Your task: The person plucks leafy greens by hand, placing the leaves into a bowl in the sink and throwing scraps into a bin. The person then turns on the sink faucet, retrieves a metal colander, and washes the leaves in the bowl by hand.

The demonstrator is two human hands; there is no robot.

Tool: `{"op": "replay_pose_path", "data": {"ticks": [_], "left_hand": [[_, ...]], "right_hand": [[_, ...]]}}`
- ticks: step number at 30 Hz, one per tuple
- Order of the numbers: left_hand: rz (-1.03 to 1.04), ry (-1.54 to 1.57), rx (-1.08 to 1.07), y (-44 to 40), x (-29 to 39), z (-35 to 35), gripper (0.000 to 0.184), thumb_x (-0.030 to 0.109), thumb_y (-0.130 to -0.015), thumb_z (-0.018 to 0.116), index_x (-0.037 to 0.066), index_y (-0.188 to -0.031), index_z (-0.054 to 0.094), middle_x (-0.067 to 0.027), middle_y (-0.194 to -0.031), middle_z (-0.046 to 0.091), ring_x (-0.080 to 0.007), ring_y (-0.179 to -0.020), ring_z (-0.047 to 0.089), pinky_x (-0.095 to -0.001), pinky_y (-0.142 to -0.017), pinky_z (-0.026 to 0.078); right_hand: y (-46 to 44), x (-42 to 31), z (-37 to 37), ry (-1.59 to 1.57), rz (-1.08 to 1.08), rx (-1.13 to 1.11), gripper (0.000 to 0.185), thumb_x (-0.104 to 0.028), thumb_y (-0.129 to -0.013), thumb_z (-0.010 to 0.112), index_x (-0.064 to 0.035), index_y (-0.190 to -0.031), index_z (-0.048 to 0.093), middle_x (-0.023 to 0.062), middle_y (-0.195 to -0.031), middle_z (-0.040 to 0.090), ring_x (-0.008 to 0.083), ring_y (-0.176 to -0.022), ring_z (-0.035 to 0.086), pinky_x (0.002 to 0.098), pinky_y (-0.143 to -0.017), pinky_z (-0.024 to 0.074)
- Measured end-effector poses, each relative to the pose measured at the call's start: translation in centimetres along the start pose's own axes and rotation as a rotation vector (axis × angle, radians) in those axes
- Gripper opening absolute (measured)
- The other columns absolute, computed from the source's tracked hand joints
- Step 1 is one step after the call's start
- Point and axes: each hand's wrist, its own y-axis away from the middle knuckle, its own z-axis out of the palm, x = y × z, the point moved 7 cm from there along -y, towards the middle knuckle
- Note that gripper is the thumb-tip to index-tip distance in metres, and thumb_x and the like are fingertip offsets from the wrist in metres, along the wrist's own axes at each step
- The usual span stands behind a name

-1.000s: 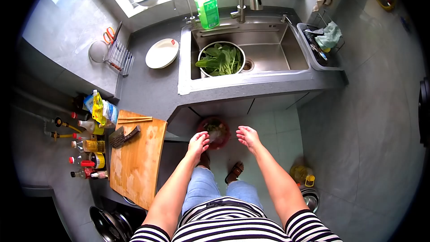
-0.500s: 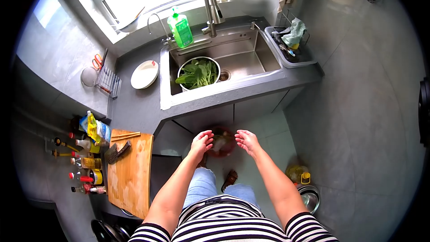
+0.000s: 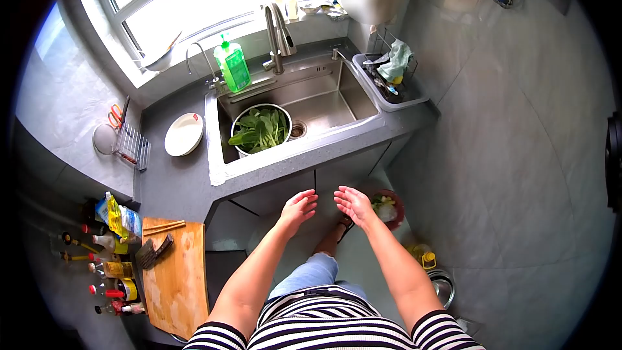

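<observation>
My left hand (image 3: 300,209) hovers in front of the sink cabinet with its fingers apart and nothing in them. Level with it, across a small gap, my right hand (image 3: 354,205) is also open and holds nothing. Below and just right of my right hand, a reddish bin (image 3: 392,212) with green scraps and a pale bag inside stands on the floor. My sandalled foot (image 3: 346,222) is close to it, partly behind my right hand. In the sink (image 3: 324,104), a round pot (image 3: 289,118) is filled with green leafy vegetables (image 3: 262,128).
On the counter are a white plate (image 3: 184,135) and a green soap bottle (image 3: 232,65). At left, a cutting board (image 3: 172,279) bears a cleaver (image 3: 154,252) and chopsticks (image 3: 163,227), beside several seasoning bottles. An oil jug (image 3: 424,258) and metal bowls (image 3: 442,288) are on the floor at right.
The bin has shifted right along the floor, from between my hands to beyond my right hand. One leg now reaches forward towards it. My view has turned slightly right; both hands remain open.
</observation>
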Motion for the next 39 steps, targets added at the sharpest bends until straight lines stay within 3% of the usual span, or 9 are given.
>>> {"op": "replay_pose_path", "data": {"ticks": [10, 16, 19, 21, 23, 27, 31, 35, 39], "left_hand": [[0.068, 0.138, 0.045, -5.2, 4.7, -3.6, 0.032, 0.018, -0.097, 0.043, 0.013, -0.128, 0.048, -0.0034, -0.121, 0.056, -0.0124, -0.100, 0.057, -0.0285, -0.082, 0.049], [0.216, 0.216, 0.277, -10.2, 10.7, -12.8, 0.037, 0.015, -0.096, 0.046, 0.010, -0.132, 0.043, -0.0046, -0.131, 0.048, -0.0171, -0.113, 0.051, -0.0325, -0.092, 0.044], [0.269, 0.072, 0.451, -13.3, 13.1, -18.3, 0.048, 0.012, -0.094, 0.048, 0.008, -0.139, 0.033, -0.0049, -0.137, 0.041, -0.0180, -0.117, 0.047, -0.0301, -0.096, 0.040], [0.200, -0.168, 0.587, -15.7, 13.6, -22.3, 0.054, 0.012, -0.091, 0.052, 0.007, -0.140, 0.031, -0.0069, -0.139, 0.038, -0.0176, -0.117, 0.047, -0.0287, -0.097, 0.039], [0.246, -0.435, 0.626, -17.9, 15.7, -24.1, 0.063, 0.020, -0.086, 0.058, 0.005, -0.140, 0.030, -0.0214, -0.146, 0.023, -0.0313, -0.131, 0.034, -0.0356, -0.105, 0.033], [0.106, -0.987, 0.710, -21.0, 18.1, -25.4, 0.083, 0.030, -0.077, 0.066, 0.011, -0.144, 0.021, -0.0247, -0.150, 0.005, -0.0418, -0.137, 0.013, -0.0473, -0.111, 0.017], [-0.033, -1.291, 0.436, -24.5, 16.6, -25.6, 0.073, 0.029, -0.080, 0.062, 0.015, -0.143, 0.028, -0.0164, -0.149, 0.019, -0.0350, -0.138, 0.018, -0.0519, -0.110, 0.016], [0.063, -1.115, 0.168, -24.9, 15.8, -22.0, 0.062, 0.021, -0.084, 0.057, 0.017, -0.141, 0.033, -0.0110, -0.140, 0.040, -0.0270, -0.130, 0.037, -0.0550, -0.109, 0.016], [0.368, -0.954, 0.200, -24.8, 19.1, -19.3, 0.052, 0.008, -0.081, 0.058, 0.013, -0.131, 0.046, -0.0143, -0.123, 0.054, -0.0321, -0.115, 0.050, -0.0428, -0.097, 0.040]], "right_hand": [[-5.6, -3.6, 6.2, 0.109, 0.026, -0.063, 0.025, -0.021, -0.093, 0.053, -0.0080, -0.115, 0.054, 0.0061, -0.100, 0.062, 0.0156, -0.088, 0.061, 0.0282, -0.074, 0.0506], [-17.1, -5.1, 14.2, 0.395, -0.090, -0.147, 0.023, -0.017, -0.092, 0.055, -0.0051, -0.111, 0.057, 0.0064, -0.099, 0.062, 0.0133, -0.089, 0.061, 0.0269, -0.074, 0.0512], [-24.0, -4.5, 18.1, 0.795, -0.220, -0.163, 0.027, -0.015, -0.090, 0.056, -0.0017, -0.113, 0.057, 0.0053, -0.101, 0.064, 0.0139, -0.091, 0.061, 0.0279, -0.078, 0.0503], [-26.9, -4.5, 21.0, 1.208, -0.383, -0.152, 0.036, -0.018, -0.082, 0.062, -0.0051, -0.116, 0.058, 0.0110, -0.113, 0.061, 0.0235, -0.106, 0.058, 0.0334, -0.089, 0.0463], [-28.7, -3.9, 23.6, 1.717, -0.584, -0.212, 0.039, -0.021, -0.079, 0.064, -0.0090, -0.116, 0.058, 0.0127, -0.125, 0.053, 0.0284, -0.117, 0.050, 0.0383, -0.096, 0.0419], [-34.1, -0.4, 21.3, 2.136, -0.141, -0.316, 0.040, -0.039, -0.084, 0.058, -0.0124, -0.114, 0.060, 0.0066, -0.122, 0.055, 0.0212, -0.121, 0.045, 0.0442, -0.106, 0.0277], [-35.2, -0.7, 19.2, 2.458, -0.098, -0.294, 0.046, -0.048, -0.086, 0.052, -0.0107, -0.111, 0.062, 0.0044, -0.121, 0.056, 0.0187, -0.122, 0.043, 0.0468, -0.110, 0.0179], [-38.1, -2.5, 13.1, 2.453, 0.288, -0.002, 0.059, -0.048, -0.082, 0.056, -0.0097, -0.127, 0.049, 0.0113, -0.123, 0.055, 0.0203, -0.127, 0.039, 0.0476, -0.110, 0.0160], [-36.5, -7.1, 15.8, 2.290, 0.164, 0.173, 0.065, -0.037, -0.082, 0.059, -0.0077, -0.136, 0.036, 0.0157, -0.140, 0.037, 0.0259, -0.130, 0.033, 0.0481, -0.108, 0.0188]]}}
